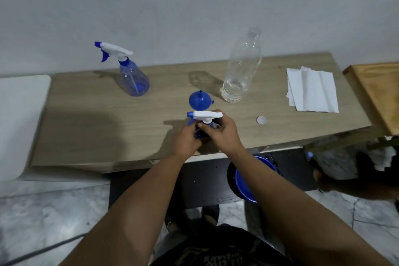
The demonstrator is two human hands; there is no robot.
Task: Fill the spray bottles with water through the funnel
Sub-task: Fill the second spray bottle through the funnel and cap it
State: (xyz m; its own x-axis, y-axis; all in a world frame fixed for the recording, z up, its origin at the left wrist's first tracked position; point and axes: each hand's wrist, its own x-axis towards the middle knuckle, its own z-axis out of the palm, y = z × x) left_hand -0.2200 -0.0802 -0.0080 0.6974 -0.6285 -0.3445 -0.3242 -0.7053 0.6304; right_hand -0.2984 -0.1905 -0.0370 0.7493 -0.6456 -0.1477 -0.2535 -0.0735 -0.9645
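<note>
A blue spray bottle with a white and blue trigger head (205, 115) stands near the table's front edge. My left hand (187, 138) grips its body. My right hand (222, 131) is closed around its neck, just under the head. The bottle's body is mostly hidden by both hands. Right behind it a blue funnel (199, 100) lies upside down on the table. A second blue spray bottle (133, 77) stands at the back left with its head on. A clear plastic water bottle (240, 67) stands uncapped at the back right, with a little water at its bottom.
A white bottle cap (261, 120) lies on the wooden table (97, 114) right of my hands. Folded white paper towels (311, 89) lie at the right end. A blue basin (246, 181) sits on the floor under the table. An orange wooden surface (380, 88) adjoins at the right.
</note>
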